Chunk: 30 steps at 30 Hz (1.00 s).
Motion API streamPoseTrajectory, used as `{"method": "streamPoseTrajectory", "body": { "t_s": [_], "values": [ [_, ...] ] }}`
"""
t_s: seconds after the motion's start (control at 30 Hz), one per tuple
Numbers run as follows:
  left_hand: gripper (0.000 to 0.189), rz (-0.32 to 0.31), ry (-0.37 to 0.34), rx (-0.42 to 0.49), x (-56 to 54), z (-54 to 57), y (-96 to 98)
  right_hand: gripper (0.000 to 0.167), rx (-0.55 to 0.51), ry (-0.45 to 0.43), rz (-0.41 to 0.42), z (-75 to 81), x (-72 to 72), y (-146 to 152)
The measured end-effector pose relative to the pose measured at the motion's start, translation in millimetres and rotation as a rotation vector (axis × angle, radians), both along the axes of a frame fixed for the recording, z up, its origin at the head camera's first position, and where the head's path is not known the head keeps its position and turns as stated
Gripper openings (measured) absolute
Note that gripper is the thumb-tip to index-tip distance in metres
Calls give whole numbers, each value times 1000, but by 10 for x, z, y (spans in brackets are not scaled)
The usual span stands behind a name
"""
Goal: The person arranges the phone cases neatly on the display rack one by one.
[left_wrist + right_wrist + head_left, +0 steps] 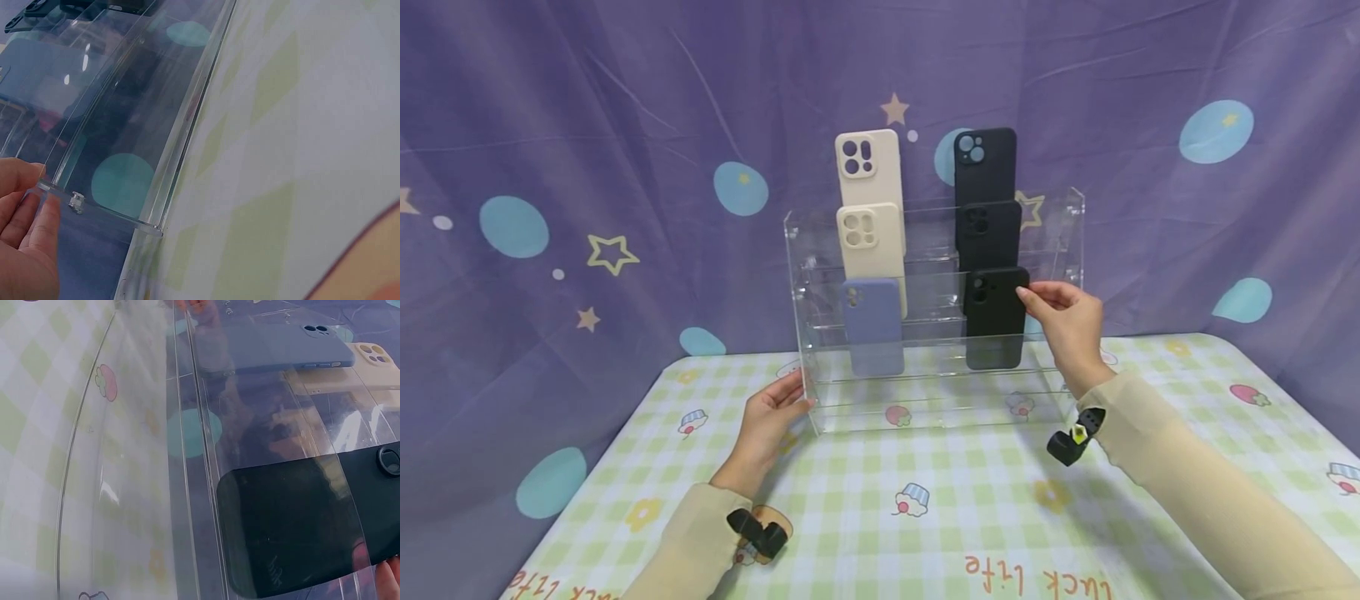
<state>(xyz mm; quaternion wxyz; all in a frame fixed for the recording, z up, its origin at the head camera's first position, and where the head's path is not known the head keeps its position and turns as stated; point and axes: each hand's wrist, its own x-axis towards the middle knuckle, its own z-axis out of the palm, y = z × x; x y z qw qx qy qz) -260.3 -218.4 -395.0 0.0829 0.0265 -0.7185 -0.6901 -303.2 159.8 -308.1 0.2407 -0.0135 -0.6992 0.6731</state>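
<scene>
A clear acrylic display stand [799,321] with stepped tiers stands on the table. My left hand [766,423] grips the lower edge of its left side panel, thumb in front and fingers behind in the head view. On the lowest occupied tier, my right hand [1070,327] pinches the upper right edge of a black phone case [996,321], whose lower part sits behind the tier's clear front lip. A lavender-blue phone case [874,329] stands left of it on that tier. In the right wrist view, only the fingertips [389,581] show at the black case's edge.
Behind the lavender-blue case rise a cream phone case [883,254] and a taller off-white one [883,183]. Two dark cases, a middle one [1000,237] and a top one [992,171], stand behind the black case. A checked tablecloth [850,500] meets a purple curtain [625,125].
</scene>
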Motion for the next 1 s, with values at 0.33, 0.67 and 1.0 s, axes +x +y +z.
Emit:
{"method": "streamPoseTrajectory", "body": {
  "t_s": [0.33,0.67,1.0],
  "values": [
    [50,2,6,-3,18,21,-9,37,29,32,-11,-19,37,56],
    [48,-6,45,-149,17,61,25,33,282,124,-15,-179,265,425],
    [45,-14,101,-250,61,223,-113,28,785,222,-45,-419,586,945]
  ]
}}
